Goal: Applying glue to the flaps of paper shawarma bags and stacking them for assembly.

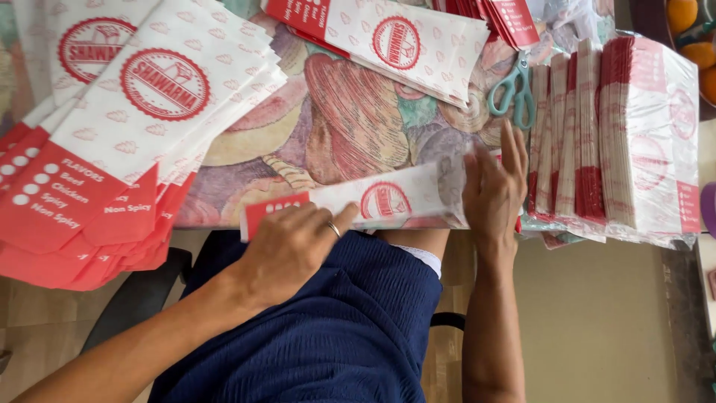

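Note:
A long white paper sleeve (403, 195) with a red end and a round red stamp lies across the table's near edge. My left hand (287, 250), with a ring on one finger, presses on its red end. My right hand (494, 190) lies flat with fingers spread on the sleeve's other end, beside the wrapped bundles. Both hands hold the sleeve down against the patterned tablecloth (350, 112).
A fanned pile of the same sleeves (127, 134) covers the left of the table. More sleeves (395, 45) lie at the top. Teal scissors (514, 89) rest near plastic-wrapped bundles of sleeves (634, 142) on the right. Oranges (693, 37) sit at the far right corner.

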